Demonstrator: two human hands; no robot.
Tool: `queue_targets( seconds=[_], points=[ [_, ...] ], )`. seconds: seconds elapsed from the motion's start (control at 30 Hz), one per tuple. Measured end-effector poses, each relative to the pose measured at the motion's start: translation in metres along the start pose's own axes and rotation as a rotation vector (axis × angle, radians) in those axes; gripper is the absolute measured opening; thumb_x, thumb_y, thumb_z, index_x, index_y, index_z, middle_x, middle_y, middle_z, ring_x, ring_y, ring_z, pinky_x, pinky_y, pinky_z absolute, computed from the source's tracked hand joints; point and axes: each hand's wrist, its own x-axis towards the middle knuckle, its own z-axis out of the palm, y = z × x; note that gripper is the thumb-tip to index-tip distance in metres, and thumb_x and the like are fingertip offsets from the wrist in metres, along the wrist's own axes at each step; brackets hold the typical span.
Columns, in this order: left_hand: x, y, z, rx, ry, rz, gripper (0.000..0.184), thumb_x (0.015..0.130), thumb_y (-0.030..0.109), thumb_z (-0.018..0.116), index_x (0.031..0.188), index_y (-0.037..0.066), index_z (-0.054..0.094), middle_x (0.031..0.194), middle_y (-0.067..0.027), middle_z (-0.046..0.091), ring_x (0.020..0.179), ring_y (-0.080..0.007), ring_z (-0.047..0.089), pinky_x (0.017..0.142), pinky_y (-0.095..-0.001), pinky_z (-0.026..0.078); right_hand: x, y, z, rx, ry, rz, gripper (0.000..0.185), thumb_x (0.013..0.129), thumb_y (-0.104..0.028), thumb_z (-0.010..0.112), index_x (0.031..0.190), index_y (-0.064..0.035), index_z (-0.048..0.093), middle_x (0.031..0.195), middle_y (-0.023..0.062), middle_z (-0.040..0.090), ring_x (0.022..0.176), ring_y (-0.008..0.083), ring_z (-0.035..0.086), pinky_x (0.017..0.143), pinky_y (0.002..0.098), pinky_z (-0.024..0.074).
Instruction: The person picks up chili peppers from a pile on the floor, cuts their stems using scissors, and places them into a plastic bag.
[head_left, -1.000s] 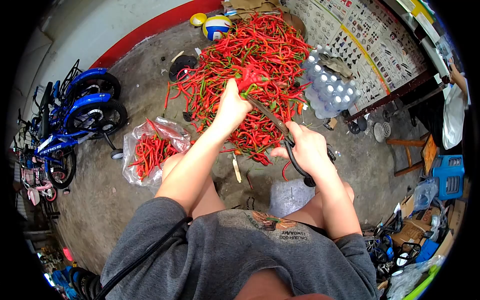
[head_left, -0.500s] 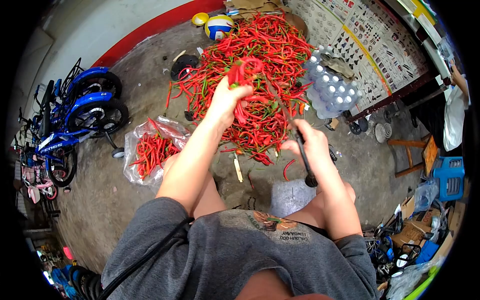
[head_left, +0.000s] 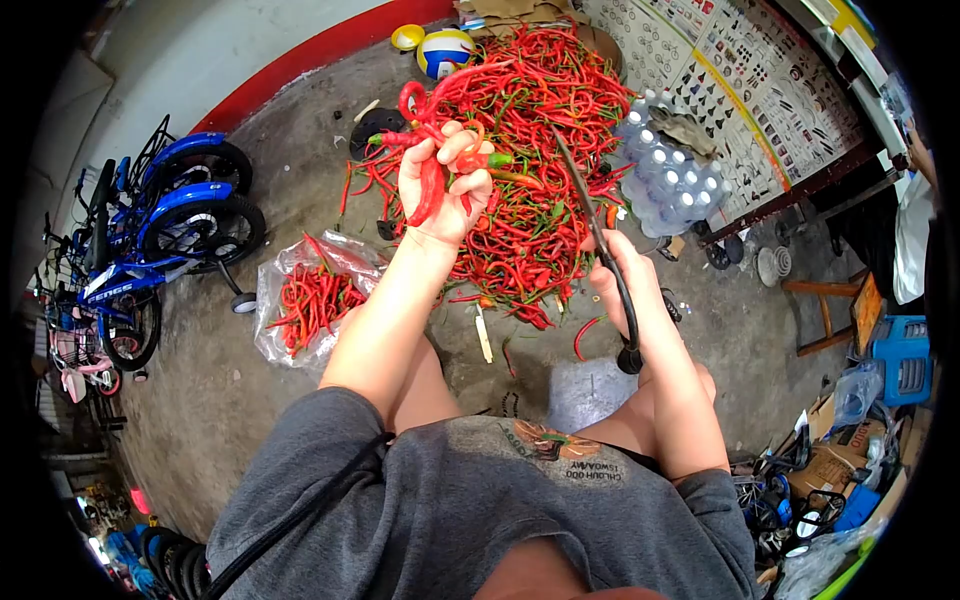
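My left hand (head_left: 443,190), palm turned up with fingers curled, holds several red chilli peppers (head_left: 428,188) above the left side of a large pile of red and green chillies (head_left: 540,220). To the right, my right hand (head_left: 625,275) grips dark-handled scissors (head_left: 590,205). Their long blades look closed and point up and forward over the pile. On the floor left of my forearm lies a clear plastic bag (head_left: 272,325) with red chillies (head_left: 312,300) in it.
Blue bicycles (head_left: 170,235) stand at the left. Behind the pile are a ball (head_left: 445,54) and a yellow bowl (head_left: 407,37). Packed bottles (head_left: 672,185) sit right of it, with a wooden stool (head_left: 865,310), a blue plastic stool (head_left: 900,360) and cardboard (head_left: 825,470) farther right.
My left hand has turned palm up and shifted slightly left, with the chillies now spread across its fingers. The scissors have swung more upright and away from the held chillies.
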Motion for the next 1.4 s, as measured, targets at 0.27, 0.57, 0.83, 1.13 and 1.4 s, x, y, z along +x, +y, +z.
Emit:
queue_targets(
  seconds=[0.27, 0.57, 0.83, 1.13, 1.4],
  points=[
    [-0.001, -0.005, 0.005, 0.289, 0.22, 0.025, 0.012, 0.082, 0.016, 0.052, 0.091, 0.008, 0.051, 0.076, -0.002, 0.046, 0.066, -0.012, 0.043, 0.052, -0.0233, 0.035, 0.0, 0.001, 0.001, 0.04, -0.013, -0.002, 0.066, 0.075, -0.062, 0.058, 0.106, -0.0036, 0.051, 0.059, 0.0049, 0.049, 0.056, 0.0186, 0.053, 0.055, 0.0308, 0.0415],
    [-0.003, -0.036, -0.005, 0.398, 0.485, -0.018, 0.009, 0.084, 0.019, 0.051, 0.088, 0.011, 0.052, 0.076, -0.0034, 0.052, 0.069, -0.0147, 0.047, 0.055, -0.0276, 0.036, 0.002, -0.014, 0.004, 0.258, 0.257, -0.082, 0.036, 0.076, -0.02, 0.07, 0.102, -0.0024, 0.052, 0.061, -0.0021, 0.047, 0.057, 0.0058, 0.045, 0.054, 0.0219, 0.0386],
    [0.0, -0.056, -0.014, 0.355, 0.568, -0.093, 0.015, 0.085, 0.022, 0.05, 0.088, 0.008, 0.053, 0.078, -0.0044, 0.056, 0.07, -0.0168, 0.053, 0.055, -0.0281, 0.04, 0.014, -0.02, 0.02, 0.176, 0.372, -0.081, 0.031, 0.075, -0.01, 0.07, 0.1, -0.0006, 0.054, 0.059, 0.0004, 0.051, 0.053, 0.0071, 0.048, 0.05, 0.0222, 0.0405],
    [0.001, -0.06, -0.02, 0.7, 0.494, -0.236, 0.019, 0.083, 0.018, 0.052, 0.096, 0.005, 0.05, 0.082, -0.0071, 0.057, 0.064, -0.0117, 0.05, 0.046, -0.0233, 0.038, 0.03, -0.011, -0.002, 0.306, 0.513, 0.014, 0.028, 0.078, -0.008, 0.067, 0.102, -0.0027, 0.052, 0.068, -0.0001, 0.055, 0.062, 0.0052, 0.051, 0.057, 0.0212, 0.0416],
    [-0.006, -0.065, -0.001, 1.189, 0.316, -0.421, 0.025, 0.079, 0.018, 0.061, 0.098, 0.006, 0.051, 0.075, 0.0003, 0.054, 0.064, -0.0069, 0.05, 0.054, -0.0205, 0.04, 0.036, 0.008, -0.005, 0.681, 0.38, 0.189, 0.035, 0.076, -0.016, 0.071, 0.103, -0.0024, 0.053, 0.068, -0.0007, 0.056, 0.056, 0.0055, 0.049, 0.05, 0.0207, 0.039]
  ],
)
